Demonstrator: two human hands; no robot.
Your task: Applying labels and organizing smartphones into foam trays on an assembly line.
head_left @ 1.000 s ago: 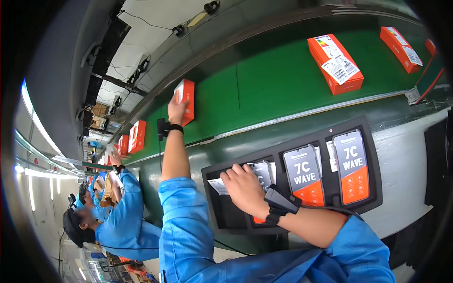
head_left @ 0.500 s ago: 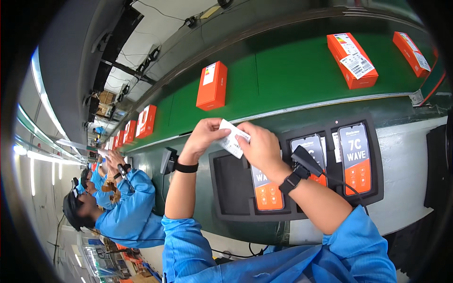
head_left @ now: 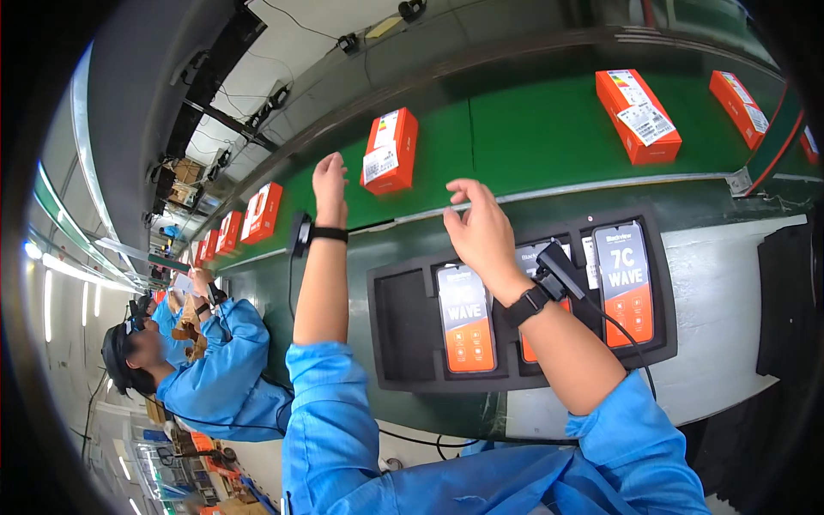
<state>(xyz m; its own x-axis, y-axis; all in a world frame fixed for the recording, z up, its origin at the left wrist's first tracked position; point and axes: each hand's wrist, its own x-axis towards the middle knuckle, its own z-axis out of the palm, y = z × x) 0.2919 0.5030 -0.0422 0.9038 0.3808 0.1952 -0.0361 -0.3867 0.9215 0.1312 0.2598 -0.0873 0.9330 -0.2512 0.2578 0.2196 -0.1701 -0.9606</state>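
Observation:
A red-orange phone box [head_left: 407,154] lies on the green conveyor belt, a white printed label [head_left: 380,161] stuck across its top next to an energy label. My left hand [head_left: 330,190] hovers just left of this box, apart from it, fingers loosely bent and nothing in them. To the right of the box and nearer to me, my right hand [head_left: 482,230] is raised with thumb and fingers apart, holding nothing. Below it sits a black foam tray [head_left: 403,383] with several phones, among them a left phone [head_left: 468,330] and a right phone [head_left: 625,292]. My right forearm partly hides the middle phone.
Farther along the belt stand another labelled box [head_left: 639,120] at right and several red boxes [head_left: 262,213] at left. A metal rail [head_left: 592,186] edges the belt. At left a co-worker [head_left: 215,360] in blue works at the line. Cables hang from my wrist-worn devices.
The white label has gone from my fingers onto the box top. My hands have parted, the left moving up beside the box, the right drawing away from it.

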